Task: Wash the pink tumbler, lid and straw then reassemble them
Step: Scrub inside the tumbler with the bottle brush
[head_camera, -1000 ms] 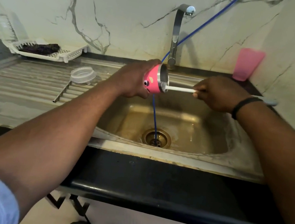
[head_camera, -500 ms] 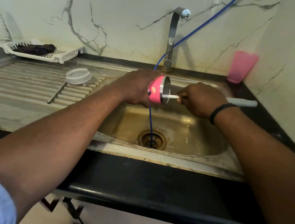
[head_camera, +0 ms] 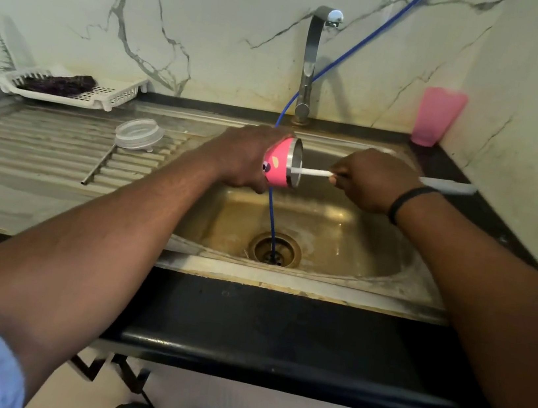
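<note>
My left hand grips the pink tumbler on its side above the sink, steel rim facing right. My right hand holds a long white brush handle whose front end goes into the tumbler's mouth; the handle's grey rear end sticks out past my wrist. The brush head is hidden inside the tumbler. A clear plastic lid lies on the draining board, and a thin metal straw lies just below it.
The steel sink has a blue hose running from the wall down into its drain. A tap stands behind the sink. A pink plastic cup stands at the back right corner. A white rack with a dark scrubber sits at the back left.
The tumbler and both hands have dropped slightly lower over the sink. My right hand has moved nearer the tumbler's mouth, so less of the white handle shows between them.
</note>
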